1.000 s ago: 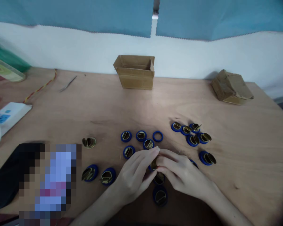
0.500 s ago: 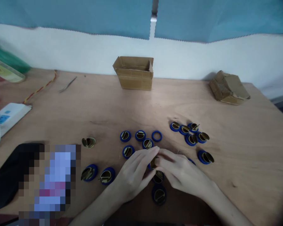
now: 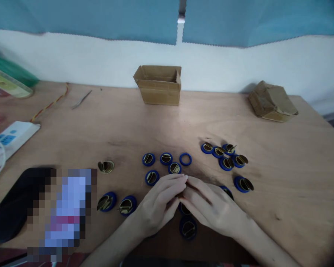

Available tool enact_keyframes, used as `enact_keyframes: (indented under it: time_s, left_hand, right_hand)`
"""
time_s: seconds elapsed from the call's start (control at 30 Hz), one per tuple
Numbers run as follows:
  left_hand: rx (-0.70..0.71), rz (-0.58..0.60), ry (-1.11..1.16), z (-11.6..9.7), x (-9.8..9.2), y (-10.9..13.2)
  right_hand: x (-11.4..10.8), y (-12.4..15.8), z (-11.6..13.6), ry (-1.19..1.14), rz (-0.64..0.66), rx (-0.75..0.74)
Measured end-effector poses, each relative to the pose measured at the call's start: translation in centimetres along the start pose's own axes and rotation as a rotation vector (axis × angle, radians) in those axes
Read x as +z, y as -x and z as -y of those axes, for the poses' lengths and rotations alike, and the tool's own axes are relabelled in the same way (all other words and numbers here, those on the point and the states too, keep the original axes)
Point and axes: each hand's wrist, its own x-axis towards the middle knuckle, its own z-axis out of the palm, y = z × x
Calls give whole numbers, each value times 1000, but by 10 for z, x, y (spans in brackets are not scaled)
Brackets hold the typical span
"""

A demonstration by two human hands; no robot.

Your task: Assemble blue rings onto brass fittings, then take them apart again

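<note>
My left hand (image 3: 157, 207) and my right hand (image 3: 215, 205) meet above the table, fingertips touching. Between them they pinch a small round brass-coloured piece, almost wholly hidden by the fingers. Around the hands lie several blue rings with brass-coloured discs in them: one disc (image 3: 188, 228) just below the fingers, another (image 3: 174, 168) just beyond, one (image 3: 127, 205) left of my left hand. Some discs have a flap tilted up, like the one (image 3: 242, 184) to the right. A bare blue ring (image 3: 180, 159) and a loose brass-coloured piece (image 3: 107, 167) lie apart.
An open cardboard box (image 3: 160, 92) stands at the back, a crumpled one (image 3: 271, 102) at the back right. Leftward are a white power strip (image 3: 16, 139), a twisted cord (image 3: 51, 104), tweezers-like metal (image 3: 82, 100), a black object (image 3: 13, 204) and a pixelated screen (image 3: 68, 200).
My fingers have closed further over the brass-coloured piece, which showed more clearly before. My right fingers lie more over the top. The view has shifted slightly.
</note>
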Motion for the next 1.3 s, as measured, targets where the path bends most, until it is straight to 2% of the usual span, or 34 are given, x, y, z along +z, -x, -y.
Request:
enact_keyframes:
  time_s: [0.17, 0.5, 0.7, 0.87, 1.3]
  left_hand:
    - [-28, -33, 64, 1, 2, 2]
    - [0, -68, 78, 1, 4, 5]
    - [24, -16, -28, -1, 1, 3]
    - [71, -20, -67, -1, 1, 1]
    - [91, 10, -75, 1, 3, 8]
  right_hand:
    - [3, 5, 2, 18, -68, -31]
    - [3, 2, 4, -4, -58, 4]
    - [7, 1, 6, -11, -34, 21]
    - [8, 1, 7, -40, -7, 50]
    - [15, 4, 8, -58, -84, 77]
